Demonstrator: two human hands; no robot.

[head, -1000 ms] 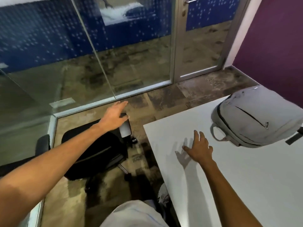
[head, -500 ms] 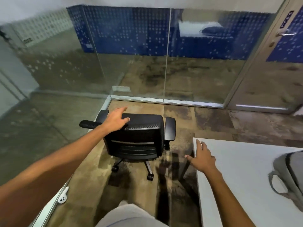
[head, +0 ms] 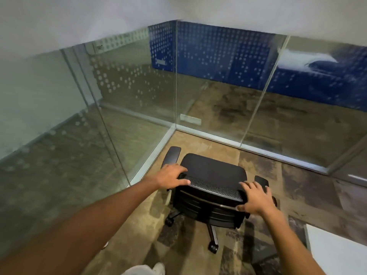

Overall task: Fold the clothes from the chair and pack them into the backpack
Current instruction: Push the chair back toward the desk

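A black office chair (head: 212, 169) on castors stands in the glass corner with its back turned to me. My left hand (head: 171, 176) grips the left end of the mesh backrest's top edge (head: 214, 187). My right hand (head: 255, 198) holds the right end, fingers spread over the top and thumb under the rim. The seat shows only black fabric; I see no clothes on it. The backpack is out of view.
Glass partitions (head: 139, 108) close in the chair on the left and behind, meeting at a metal floor rail (head: 208, 133). The white table's corner (head: 337, 253) shows at the lower right. My shoe (head: 158, 267) is on the patterned carpet below the chair.
The view swung left, away from the table and backpack. My right hand left the table and came onto the backrest's right end. The chair now stands with its back squarely to me.
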